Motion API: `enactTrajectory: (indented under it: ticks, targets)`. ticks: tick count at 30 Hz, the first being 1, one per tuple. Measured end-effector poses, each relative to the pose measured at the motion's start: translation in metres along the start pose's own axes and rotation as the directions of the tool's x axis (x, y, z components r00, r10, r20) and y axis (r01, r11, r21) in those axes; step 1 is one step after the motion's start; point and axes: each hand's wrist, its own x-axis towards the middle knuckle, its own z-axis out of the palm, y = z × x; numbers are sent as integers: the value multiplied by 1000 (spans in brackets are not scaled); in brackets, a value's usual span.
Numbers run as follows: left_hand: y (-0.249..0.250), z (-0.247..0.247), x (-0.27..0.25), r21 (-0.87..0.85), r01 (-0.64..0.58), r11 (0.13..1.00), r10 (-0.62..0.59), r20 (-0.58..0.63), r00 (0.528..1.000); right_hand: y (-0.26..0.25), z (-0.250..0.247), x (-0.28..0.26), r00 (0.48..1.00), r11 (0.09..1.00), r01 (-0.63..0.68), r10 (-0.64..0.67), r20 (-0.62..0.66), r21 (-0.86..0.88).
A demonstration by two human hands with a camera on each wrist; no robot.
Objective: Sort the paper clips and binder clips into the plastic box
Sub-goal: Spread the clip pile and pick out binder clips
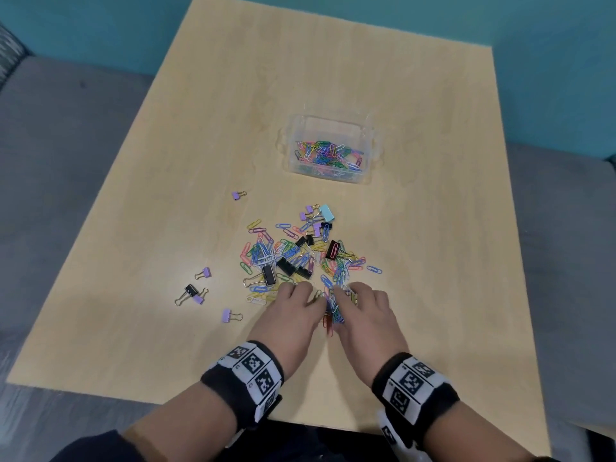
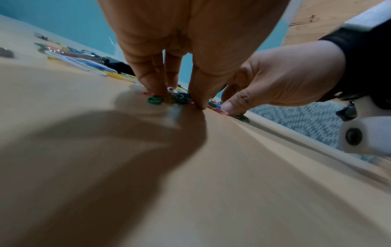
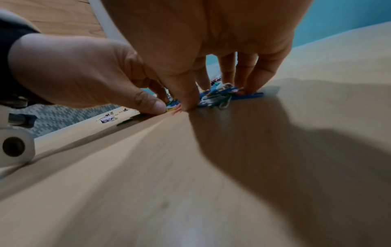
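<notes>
Clear plastic box (image 1: pixel 328 125) holding only coloured paper clips (image 1: pixel 328 154).
Left hand (image 1: pixel 293 315) and right hand (image 1: pixel 363 315), fingertips down, pinch loose clips (image 1: pixel 333 311) on the table (image 1: pixel 433 261).

A plastic box (image 1: pixel 328 128) holding paper clips (image 1: pixel 328 155) sits toward the far side of the tabletop (image 1: pixel 433 228). Nearer, a mixed pile of paper clips and binder clips (image 1: pixel 300 258) spreads at centre, with stray binder clips (image 1: pixel 196 291) to its left. Both hands, left hand (image 1: pixel 290 315) and right hand (image 1: pixel 365 316), meet at the pile's near edge, side by side.
</notes>
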Motion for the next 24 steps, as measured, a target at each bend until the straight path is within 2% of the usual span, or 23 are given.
enactTrajectory:
  ticks: [10,13,16,18,20,22,24]
  targets:
    - [0,-18,23,-77,64,995,-61,43,997,-4,-14,29,991,999,47,-48,126,9]
    - [-1,-20,26,-106,93,990,-87,58,994,-1,-20,34,992,996,-18,7,129,87]
    - [-4,-25,28,-251,173,953,-162,64,985,6,-25,37,976,961,-127,77,204,244]
    - [-6,-31,29,-375,229,898,-218,74,973,12,-24,38,964,902,-210,127,234,377]
    - [-8,-38,29,-491,302,817,-282,116,952,17,-28,40,933,767,-338,198,300,545]
    - [-12,-46,29,-647,410,643,-352,225,908,21,-34,42,901,615,-423,209,380,665]
    - [-18,-55,32,-778,480,405,-375,338,863,26,-41,46,882,482,-464,170,440,743]
